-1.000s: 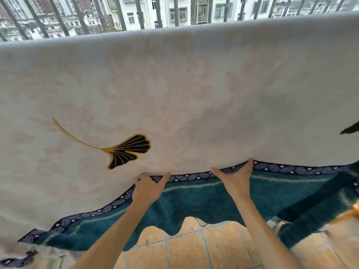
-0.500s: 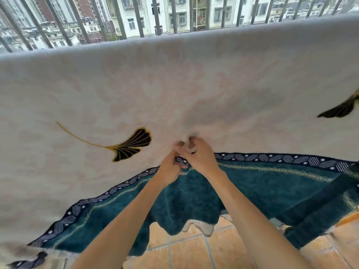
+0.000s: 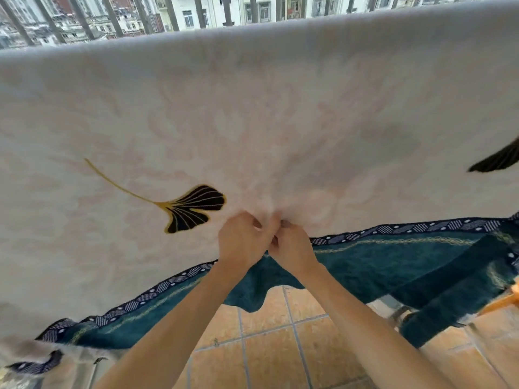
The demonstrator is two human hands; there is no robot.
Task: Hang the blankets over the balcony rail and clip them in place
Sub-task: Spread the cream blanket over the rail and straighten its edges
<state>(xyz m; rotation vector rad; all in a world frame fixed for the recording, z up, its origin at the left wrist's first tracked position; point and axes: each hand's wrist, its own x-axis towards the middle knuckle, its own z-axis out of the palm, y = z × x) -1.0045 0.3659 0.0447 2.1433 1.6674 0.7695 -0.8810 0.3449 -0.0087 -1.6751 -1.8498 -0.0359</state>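
A large cream blanket (image 3: 280, 113) with a black-and-gold ginkgo leaf (image 3: 193, 207) hangs over the balcony rail and fills most of the view. Its turned-up lower part shows a teal underside (image 3: 393, 265) edged with a navy patterned border. My left hand (image 3: 241, 242) and my right hand (image 3: 292, 248) are side by side at the blanket's lower edge, both pinching the cream fabric into a small bunch. The rail itself is hidden under the blanket. No clip is visible.
Dark vertical balcony bars (image 3: 112, 15) rise above the blanket, with city buildings beyond. Orange floor tiles (image 3: 275, 346) lie below my arms. An orange object (image 3: 511, 299) shows at the right edge. A second leaf motif (image 3: 497, 161) sits at the far right.
My hands, a second ago apart along the border, have come together at the middle and now pinch the cream fabric into a bunch. The blanket's lower edge has been drawn slightly upward.
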